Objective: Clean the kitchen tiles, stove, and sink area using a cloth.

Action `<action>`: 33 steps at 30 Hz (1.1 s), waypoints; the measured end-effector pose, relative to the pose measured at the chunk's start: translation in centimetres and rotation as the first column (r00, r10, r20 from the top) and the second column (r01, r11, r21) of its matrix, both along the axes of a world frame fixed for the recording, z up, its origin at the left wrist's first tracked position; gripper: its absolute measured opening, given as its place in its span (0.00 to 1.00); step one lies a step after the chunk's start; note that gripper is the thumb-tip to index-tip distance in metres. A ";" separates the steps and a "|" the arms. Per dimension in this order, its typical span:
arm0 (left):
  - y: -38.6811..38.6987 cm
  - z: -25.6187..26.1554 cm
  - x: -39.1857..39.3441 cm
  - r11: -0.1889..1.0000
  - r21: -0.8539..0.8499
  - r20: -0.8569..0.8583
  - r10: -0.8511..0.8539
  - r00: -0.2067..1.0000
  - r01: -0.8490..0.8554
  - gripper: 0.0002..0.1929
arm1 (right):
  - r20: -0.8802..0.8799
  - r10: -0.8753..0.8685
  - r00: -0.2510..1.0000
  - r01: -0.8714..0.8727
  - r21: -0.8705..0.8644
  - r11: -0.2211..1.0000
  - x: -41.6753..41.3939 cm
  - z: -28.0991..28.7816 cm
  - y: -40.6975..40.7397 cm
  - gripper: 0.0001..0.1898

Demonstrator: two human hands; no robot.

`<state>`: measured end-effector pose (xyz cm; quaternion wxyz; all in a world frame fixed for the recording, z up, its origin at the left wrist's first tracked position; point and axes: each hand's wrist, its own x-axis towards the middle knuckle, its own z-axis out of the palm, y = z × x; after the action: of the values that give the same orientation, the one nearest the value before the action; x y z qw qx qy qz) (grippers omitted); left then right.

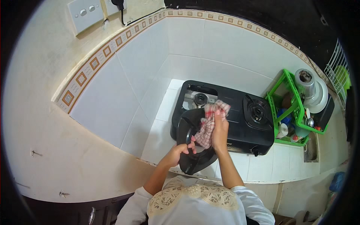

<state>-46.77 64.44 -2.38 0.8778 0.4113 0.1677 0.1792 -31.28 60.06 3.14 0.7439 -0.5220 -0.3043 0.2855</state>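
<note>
My left hand (179, 154) grips a black burner drip pan (194, 162) by its rim and central opening, holding it tilted above the counter's front edge. In my right hand (220, 132) is a red-and-white checked cloth (208, 128), pressed against the pan's right side. Behind them stands a black two-burner gas stove (233, 123). Its left burner well is uncovered, showing the bare burner head (200, 99). On the right, the other burner (257, 111) sits in place with its pan support. The cloth and my right hand hide part of the pan.
A green plastic dish rack (300, 112) with cups, cutlery and stacked dishes stands against the stove's right side. Beyond it is a sink basin (311, 147). White tiled walls (185, 36) close in the left and back. Wall switches (85, 14) are at upper left.
</note>
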 end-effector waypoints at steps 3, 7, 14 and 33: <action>-0.2 1.7 -0.2 1.000 -0.010 0.009 -0.025 1.000 0.025 0.20 | 0.876 -0.193 0.442 0.164 0.132 0.978 -2.4 2.4 0.6 0.17; -0.8 1.0 0.1 0.982 0.145 -0.079 -0.107 0.991 0.118 0.21 | 0.933 -0.004 0.359 0.236 -0.086 0.968 -2.4 0.9 0.9 0.21; 0.4 1.2 -1.4 0.999 0.002 0.085 -0.035 0.996 0.034 0.27 | 0.114 0.080 0.990 -0.075 -0.049 0.996 4.2 2.2 -1.5 0.19; 1.1 0.9 -2.6 0.977 -0.042 0.187 -0.199 0.962 0.210 0.33 | 0.445 0.638 0.629 -0.286 -0.631 0.722 4.9 3.6 2.0 0.24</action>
<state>-49.32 65.50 -1.48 0.9154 0.3814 0.0490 0.1190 -26.39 62.08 6.77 0.3277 -0.6599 -0.5795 0.3483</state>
